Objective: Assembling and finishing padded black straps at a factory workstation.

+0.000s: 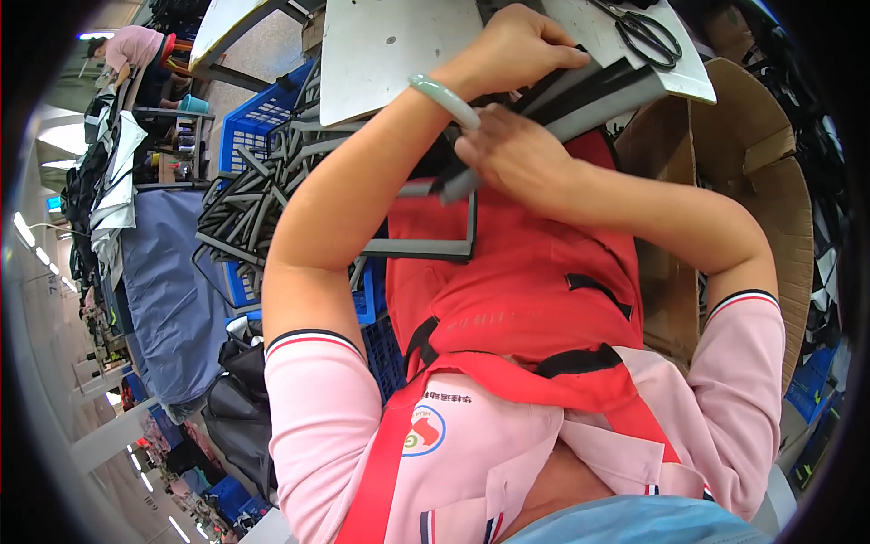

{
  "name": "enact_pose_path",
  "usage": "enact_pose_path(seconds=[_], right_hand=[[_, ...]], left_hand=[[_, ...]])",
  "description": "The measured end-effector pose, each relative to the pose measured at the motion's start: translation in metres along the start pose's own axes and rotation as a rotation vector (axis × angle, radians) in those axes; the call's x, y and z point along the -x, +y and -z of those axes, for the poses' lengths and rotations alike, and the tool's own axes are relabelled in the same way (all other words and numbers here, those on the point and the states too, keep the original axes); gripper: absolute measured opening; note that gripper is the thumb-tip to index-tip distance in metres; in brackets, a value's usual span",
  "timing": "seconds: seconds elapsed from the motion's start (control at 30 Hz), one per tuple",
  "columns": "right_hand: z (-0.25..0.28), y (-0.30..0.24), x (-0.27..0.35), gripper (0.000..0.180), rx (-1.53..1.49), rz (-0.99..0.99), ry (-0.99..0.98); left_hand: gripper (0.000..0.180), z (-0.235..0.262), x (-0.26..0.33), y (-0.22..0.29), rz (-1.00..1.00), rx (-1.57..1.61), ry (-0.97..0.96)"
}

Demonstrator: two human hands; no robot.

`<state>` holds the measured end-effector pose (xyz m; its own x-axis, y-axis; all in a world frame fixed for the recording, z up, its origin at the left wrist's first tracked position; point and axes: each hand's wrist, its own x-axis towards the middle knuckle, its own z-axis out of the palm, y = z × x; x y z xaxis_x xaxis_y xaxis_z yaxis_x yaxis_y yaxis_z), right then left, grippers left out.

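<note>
My left hand (521,53), with a pale green bangle (444,98) on its wrist, reaches over the table's near edge. Its thumb and fingers close on the end of black and grey fabric strips (603,98), which slant to the right. Nearer to me, my right hand (515,156) is slightly blurred, its fingers curled around a grey and black strip (460,184). A grey strip bent into a squared frame (421,247) hangs over my red apron (526,272), below that hand. How the strips join is hidden behind my hands.
Black scissors (645,38) lie on the white table (394,54). At left, a blue crate (237,136) holds a heap of grey and black strips (254,204). An opened cardboard box (748,136) stands at right. Another person (136,50) works far left.
</note>
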<state>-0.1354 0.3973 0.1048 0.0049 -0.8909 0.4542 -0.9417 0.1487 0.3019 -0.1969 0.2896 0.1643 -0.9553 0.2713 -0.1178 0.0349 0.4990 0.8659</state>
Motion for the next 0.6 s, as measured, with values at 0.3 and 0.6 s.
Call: enact_pose_path(seconds=[0.3,0.6], right_hand=[[0.043,0.105,0.066,0.041,-0.309,-0.566,-0.215],[0.099,0.140,0.044,0.044,-0.438,-0.836,-0.213]], left_hand=[[0.029,0.017,0.073,-0.063,-0.016,-0.060,-0.038],[0.031,0.042,0.041,-0.026,-0.060,0.152,0.160]])
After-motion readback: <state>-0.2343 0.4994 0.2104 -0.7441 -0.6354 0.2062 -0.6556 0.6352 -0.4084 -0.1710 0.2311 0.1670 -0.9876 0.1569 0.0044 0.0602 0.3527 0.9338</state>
